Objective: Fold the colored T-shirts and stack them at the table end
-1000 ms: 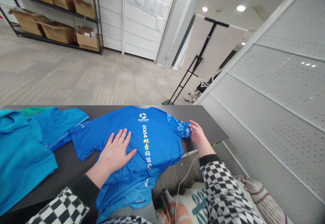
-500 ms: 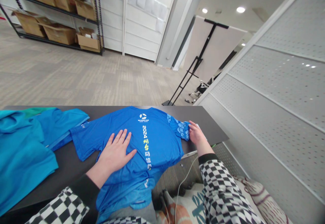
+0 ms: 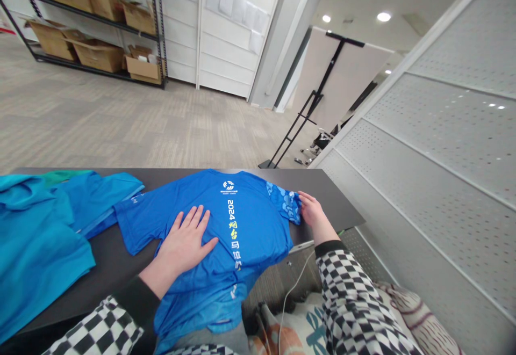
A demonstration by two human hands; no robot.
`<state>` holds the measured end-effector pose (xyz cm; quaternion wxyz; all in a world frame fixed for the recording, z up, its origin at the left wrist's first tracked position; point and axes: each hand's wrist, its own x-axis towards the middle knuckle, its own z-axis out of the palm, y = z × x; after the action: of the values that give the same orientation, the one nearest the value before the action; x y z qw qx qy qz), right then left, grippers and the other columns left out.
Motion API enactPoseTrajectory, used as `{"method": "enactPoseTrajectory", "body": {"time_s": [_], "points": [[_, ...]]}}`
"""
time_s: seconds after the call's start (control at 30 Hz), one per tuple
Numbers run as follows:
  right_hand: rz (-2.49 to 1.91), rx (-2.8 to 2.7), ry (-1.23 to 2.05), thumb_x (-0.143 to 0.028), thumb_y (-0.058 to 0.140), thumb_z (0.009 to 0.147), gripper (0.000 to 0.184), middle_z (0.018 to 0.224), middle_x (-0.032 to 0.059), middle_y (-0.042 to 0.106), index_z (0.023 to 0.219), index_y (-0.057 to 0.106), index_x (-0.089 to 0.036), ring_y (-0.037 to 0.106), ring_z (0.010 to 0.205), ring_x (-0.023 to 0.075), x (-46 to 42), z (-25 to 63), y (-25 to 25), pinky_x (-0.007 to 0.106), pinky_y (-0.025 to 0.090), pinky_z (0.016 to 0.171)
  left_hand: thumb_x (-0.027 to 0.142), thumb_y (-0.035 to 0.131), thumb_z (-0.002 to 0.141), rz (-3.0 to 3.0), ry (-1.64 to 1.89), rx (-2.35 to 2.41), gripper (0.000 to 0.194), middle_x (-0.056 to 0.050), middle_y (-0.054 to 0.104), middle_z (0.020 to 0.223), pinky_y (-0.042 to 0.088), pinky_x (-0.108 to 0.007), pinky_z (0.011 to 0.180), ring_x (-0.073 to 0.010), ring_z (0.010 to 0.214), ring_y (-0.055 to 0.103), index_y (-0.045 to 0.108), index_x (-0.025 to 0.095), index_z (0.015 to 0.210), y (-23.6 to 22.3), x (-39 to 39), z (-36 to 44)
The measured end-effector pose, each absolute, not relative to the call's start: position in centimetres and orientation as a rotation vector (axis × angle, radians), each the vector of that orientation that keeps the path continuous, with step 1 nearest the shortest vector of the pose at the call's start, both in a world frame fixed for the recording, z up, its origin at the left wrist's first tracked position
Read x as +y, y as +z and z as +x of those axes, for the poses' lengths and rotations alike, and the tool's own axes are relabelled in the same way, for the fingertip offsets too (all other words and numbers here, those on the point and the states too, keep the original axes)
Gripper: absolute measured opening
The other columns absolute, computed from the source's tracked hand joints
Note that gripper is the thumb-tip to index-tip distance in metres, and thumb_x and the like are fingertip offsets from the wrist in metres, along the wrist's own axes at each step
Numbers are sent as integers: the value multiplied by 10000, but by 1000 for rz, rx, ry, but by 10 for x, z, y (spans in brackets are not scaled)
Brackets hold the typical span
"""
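A blue T-shirt (image 3: 258, 226) with white and yellow lettering lies spread on the dark table, its collar toward the far edge. Its lower part hangs over the near edge toward my lap. Flat on the chest of the shirt, left of the lettering, rests my left hand (image 3: 185, 242) with fingers spread. My right hand (image 3: 312, 212) is at the patterned sleeve on the right, fingertips closed on the cuff; the thumb is mostly hidden.
Other blue and teal garments (image 3: 44, 242) are heaped on the table's left, with a bit of green behind. A white cable (image 3: 296, 285) hangs below the near edge. A perforated grey partition (image 3: 423, 145) borders the right. Beyond stand an easel (image 3: 318, 97) and shelves with cardboard boxes (image 3: 99, 54).
The view has shifted very slightly. Both hands stay in nearly the same places on the shirt, and the right sleeve's folds look slightly different.
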<state>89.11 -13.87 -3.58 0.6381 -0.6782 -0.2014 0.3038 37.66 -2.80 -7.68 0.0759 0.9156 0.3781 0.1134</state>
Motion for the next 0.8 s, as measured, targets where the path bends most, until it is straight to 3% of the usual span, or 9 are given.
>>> {"method": "enactPoseTrajectory", "body": {"time_s": [0.17, 0.3, 0.43, 0.5, 0.57, 0.67, 0.73, 0.8], "points": [[-1602, -421, 535, -420, 949, 676, 598, 954, 76, 848, 1222, 785, -241, 807, 869, 268, -138, 903, -45, 394, 680, 765, 748, 413, 1070, 2751, 333, 1142, 908, -164, 273, 1855, 99, -638, 1398, -371, 1744, 227, 408, 173, 1772, -77, -28, 377], [-1718, -371, 477, -375, 912, 675, 521, 897, 71, 822, 1161, 775, -246, 787, 803, 271, -139, 909, -49, 378, 665, 659, 733, 430, 1067, 2736, 348, 1134, 905, -168, 275, 1854, 96, -641, 1400, -380, 1744, 224, 402, 168, 1774, -77, -28, 377], [-1813, -381, 414, -310, 866, 691, 450, 865, 59, 800, 1124, 756, -258, 776, 767, 267, -139, 912, -49, 389, 667, 654, 736, 436, 1063, 2722, 359, 1131, 906, -169, 294, 1849, 110, -643, 1399, -388, 1741, 232, 410, 174, 1772, -77, -28, 377], [-1891, -388, 344, -262, 828, 686, 429, 903, 74, 802, 1107, 749, -247, 787, 822, 287, -139, 914, -47, 431, 687, 726, 738, 429, 1064, 2724, 359, 1133, 906, -167, 291, 1851, 115, -646, 1397, -390, 1739, 236, 409, 172, 1772, -77, -28, 377], [-1968, -417, 250, -230, 796, 686, 427, 1029, 108, 814, 1110, 753, -236, 793, 1017, 333, -139, 915, -42, 501, 687, 906, 737, 423, 1066, 2731, 354, 1133, 905, -163, 282, 1854, 114, -647, 1395, -387, 1740, 235, 407, 171, 1773, -77, -28, 377], [-2047, -575, 124, -232, 773, 738, 442, 1340, 155, 776, 1179, 787, -229, 641, 1416, 381, -137, 909, -34, 553, 504, 1251, 743, 413, 1068, 2741, 344, 1137, 908, -161, 276, 1855, 104, -643, 1395, -375, 1743, 229, 401, 173, 1775, -78, -28, 377], [-2129, -852, 62, -278, 742, 830, 460, 1500, 162, 712, 1283, 795, -223, 533, 1542, 381, -132, 897, -33, 546, 365, 1357, 751, 416, 1064, 2742, 345, 1141, 913, -163, 279, 1854, 98, -639, 1396, -373, 1743, 230, 401, 179, 1776, -79, -27, 377], [-2205, -1186, 50, -352, 710, 920, 509, 1610, 159, 645, 1408, 766, -218, 487, 1589, 377, -127, 883, -39, 539, 300, 1386, 752, 429, 1059, 2741, 351, 1142, 912, -161, 287, 1853, 98, -634, 1396, -372, 1742, 235, 404, 189, 1775, -80, -27, 377]]}}
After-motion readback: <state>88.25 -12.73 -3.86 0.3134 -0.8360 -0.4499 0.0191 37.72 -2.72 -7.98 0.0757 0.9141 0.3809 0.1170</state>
